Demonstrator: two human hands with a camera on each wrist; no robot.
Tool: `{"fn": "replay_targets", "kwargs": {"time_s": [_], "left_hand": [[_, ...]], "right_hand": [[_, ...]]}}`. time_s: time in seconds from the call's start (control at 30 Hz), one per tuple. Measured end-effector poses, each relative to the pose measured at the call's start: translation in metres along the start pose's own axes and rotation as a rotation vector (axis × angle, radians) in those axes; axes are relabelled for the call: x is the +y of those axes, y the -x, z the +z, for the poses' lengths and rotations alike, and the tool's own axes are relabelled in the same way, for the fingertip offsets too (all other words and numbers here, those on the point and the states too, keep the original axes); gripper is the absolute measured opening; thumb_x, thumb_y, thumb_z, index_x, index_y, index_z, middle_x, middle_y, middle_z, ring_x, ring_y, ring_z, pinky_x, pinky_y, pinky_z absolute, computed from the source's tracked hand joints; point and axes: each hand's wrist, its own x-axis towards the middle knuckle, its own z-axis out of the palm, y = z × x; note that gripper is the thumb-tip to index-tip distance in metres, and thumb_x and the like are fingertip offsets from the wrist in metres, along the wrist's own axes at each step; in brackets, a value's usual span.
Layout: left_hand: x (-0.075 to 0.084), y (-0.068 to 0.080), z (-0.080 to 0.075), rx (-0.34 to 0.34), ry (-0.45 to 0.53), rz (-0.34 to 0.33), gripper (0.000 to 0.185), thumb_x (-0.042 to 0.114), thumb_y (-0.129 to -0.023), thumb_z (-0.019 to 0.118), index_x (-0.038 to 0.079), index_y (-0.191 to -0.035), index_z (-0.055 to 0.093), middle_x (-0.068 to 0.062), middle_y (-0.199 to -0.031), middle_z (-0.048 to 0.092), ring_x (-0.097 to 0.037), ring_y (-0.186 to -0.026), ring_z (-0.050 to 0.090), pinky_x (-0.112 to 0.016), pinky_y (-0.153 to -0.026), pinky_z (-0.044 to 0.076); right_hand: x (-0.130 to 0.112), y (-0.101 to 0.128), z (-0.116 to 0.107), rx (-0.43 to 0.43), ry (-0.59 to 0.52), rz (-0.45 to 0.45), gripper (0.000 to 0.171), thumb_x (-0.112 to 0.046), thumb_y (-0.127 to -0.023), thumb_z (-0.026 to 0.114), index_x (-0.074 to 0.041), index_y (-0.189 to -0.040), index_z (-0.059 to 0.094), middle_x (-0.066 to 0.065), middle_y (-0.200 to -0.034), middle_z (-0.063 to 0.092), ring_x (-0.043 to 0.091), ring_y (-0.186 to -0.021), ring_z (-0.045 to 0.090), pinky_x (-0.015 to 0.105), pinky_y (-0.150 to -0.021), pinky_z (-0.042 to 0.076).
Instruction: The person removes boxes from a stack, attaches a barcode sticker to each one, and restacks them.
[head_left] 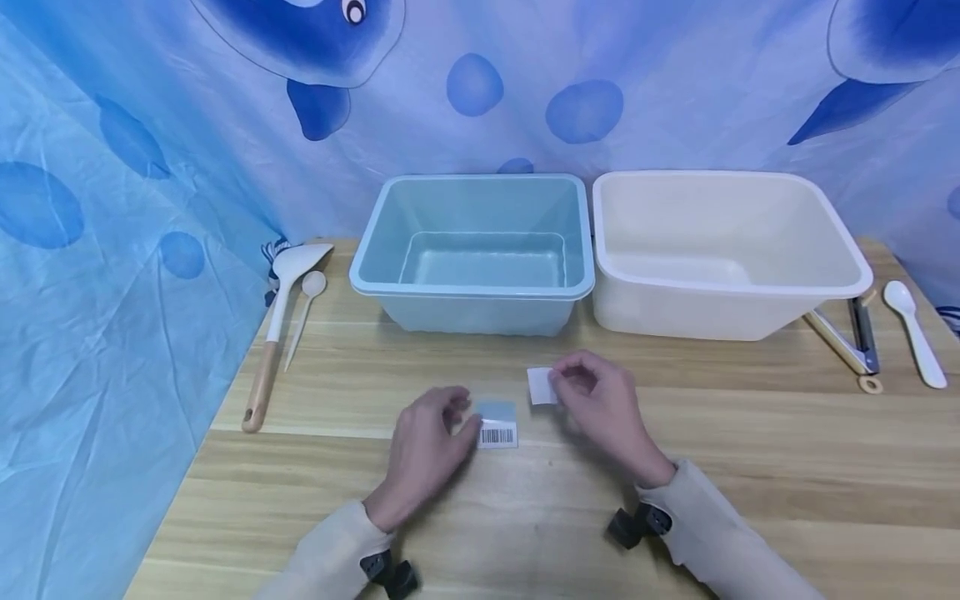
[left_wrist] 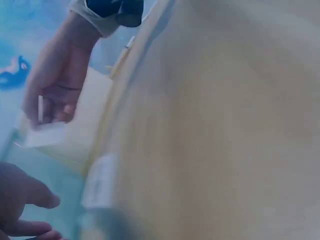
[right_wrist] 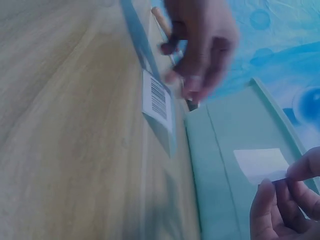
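Nearest us: two cream sleeves, each with a dark wrist mount, reaching onto the wooden counter (head_left: 750,467). Our left hand (head_left: 427,446) is low over the near middle of the counter, fingers loosely curled, fingertips at the left edge of the barcode label (head_left: 497,423). The label lies flat on the counter, pale blue top half, barcode on the lower half. In the right wrist view that hand hovers just above the label; we cannot tell whether the fingers actually touch or pinch it.

Our right hand (head_left: 600,400) is just right of the label and slightly farther away, lifted, pinching a small white paper slip (head_left: 542,386) between thumb and fingertips. The slip is off the counter, held roughly upright.

Far side, middle: light blue tub (head_left: 472,287), and touching it on the right a white tub (head_left: 727,292).

Left of the blue tub: a white spatula with wooden handle (head_left: 273,329) and just beside it a small white spoon (head_left: 306,312).

Right of the white tub: metal tongs (head_left: 851,337), then another white spoon (head_left: 915,333) at the far right edge. A blue patterned cloth (head_left: 112,250) hangs behind and at left.
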Motion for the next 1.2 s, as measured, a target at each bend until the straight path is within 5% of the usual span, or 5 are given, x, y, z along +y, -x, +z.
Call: {"fn": "replay_targets", "kwargs": {"time_s": [0.17,0.37,0.57,1.0,1.2], "left_hand": [[0.024,-0.012,-0.005,0.006,0.209,0.073,0.011,0.008,-0.082,0.074,0.009,-0.093,0.074,-0.002,-0.084,0.073,-0.01,-0.072,0.065,-0.022,-0.063,0.053],[0.045,-0.022,0.006,-0.095,0.497,-0.063,0.01,0.013,-0.087,0.072,0.006,-0.093,0.075,-0.009,-0.087,0.075,-0.02,-0.072,0.071,-0.023,-0.066,0.056],[0.043,-0.026,0.01,-0.089,0.636,-0.187,0.012,0.012,-0.088,0.07,0.003,-0.095,0.075,-0.013,-0.086,0.075,-0.031,-0.069,0.072,-0.038,-0.068,0.06],[0.038,-0.028,0.006,-0.131,0.709,-0.372,0.011,0.008,-0.084,0.069,0.0,-0.091,0.074,-0.013,-0.078,0.074,-0.012,-0.063,0.067,-0.018,-0.049,0.043],[0.033,-0.025,0.003,-0.099,0.635,-0.303,0.008,0.006,-0.083,0.069,0.002,-0.089,0.073,-0.014,-0.081,0.073,-0.014,-0.066,0.068,-0.021,-0.059,0.053]], "right_hand": [[-0.004,0.002,0.005,0.038,0.04,-0.148,0.006,0.0,-0.083,0.069,-0.003,-0.089,0.07,0.009,-0.084,0.071,0.014,-0.069,0.063,0.022,-0.061,0.055],[-0.007,0.004,0.013,0.089,0.115,-0.41,0.009,0.003,-0.08,0.073,-0.004,-0.086,0.072,0.007,-0.083,0.073,0.015,-0.074,0.069,0.021,-0.063,0.057],[-0.006,0.005,0.016,0.067,0.117,-0.46,0.011,0.002,-0.079,0.074,-0.007,-0.085,0.073,0.004,-0.084,0.073,0.012,-0.075,0.068,0.021,-0.063,0.056],[-0.003,0.008,0.022,0.021,0.114,-0.565,0.013,0.001,-0.076,0.077,-0.007,-0.086,0.074,0.004,-0.087,0.072,0.011,-0.072,0.065,0.021,-0.062,0.055],[-0.005,0.004,0.013,0.026,0.119,-0.385,0.012,-0.005,-0.08,0.077,-0.007,-0.091,0.072,0.004,-0.089,0.072,0.012,-0.076,0.065,0.023,-0.065,0.056]]}}
